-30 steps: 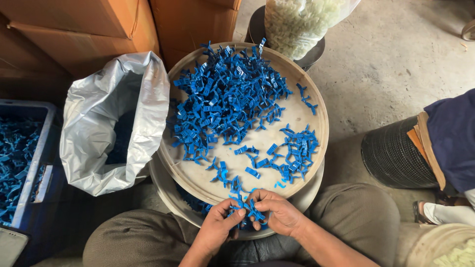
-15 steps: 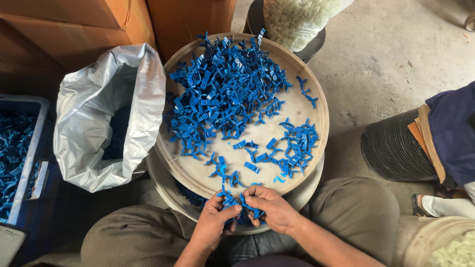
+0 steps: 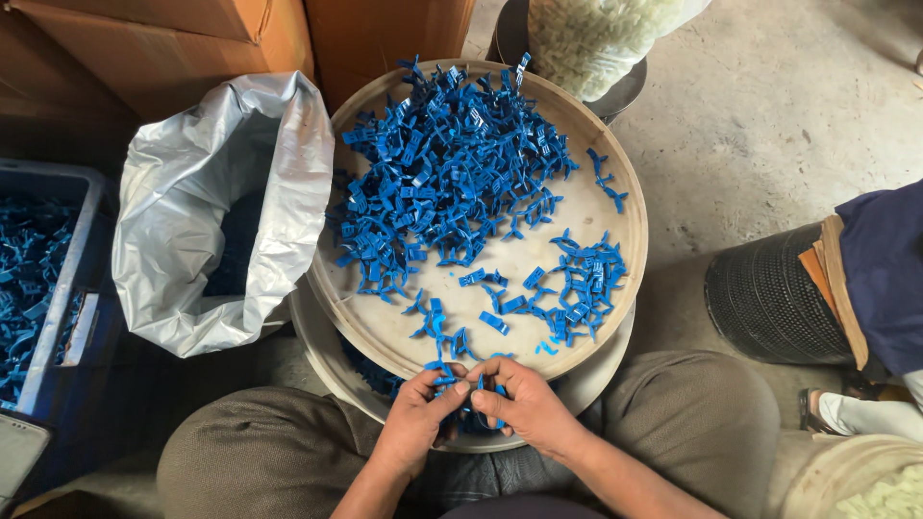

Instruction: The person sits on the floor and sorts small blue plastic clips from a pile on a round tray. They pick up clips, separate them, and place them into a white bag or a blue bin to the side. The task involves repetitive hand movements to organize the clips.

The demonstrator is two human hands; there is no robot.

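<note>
A: Entry — the person's left hand [image 3: 415,419] and right hand [image 3: 519,406] meet at the near rim of the round tray [image 3: 615,207]. Both are pinched shut on small blue plastic clips [image 3: 460,383], fingertips touching across the piece between them.

B: Where do the rest lie?

A: A big heap of blue clips [image 3: 437,173] covers the far left of the tray, and a smaller cluster [image 3: 577,288] lies at the right, near the hands. A bare strip of tray runs between the two.

B: Handling?

A: Judged light and stiff — thin moulded plastic with prongs that likely snag on one another in a heap. Smooth, so probably a bit slippery; a fingertip pinch across the flat body seems the surest hold.

B: Room to move?

A: Tight at the left: an open grey plastic bag [image 3: 192,202] touches the tray's side, with a blue crate [image 3: 58,317] of more clips beyond it. The tray's low rim sits just ahead of the knuckles. Cardboard boxes [image 3: 173,48] close the far side. At the right, concrete floor [image 3: 769,144] lies open up to a black ribbed bin [image 3: 769,298].
</note>
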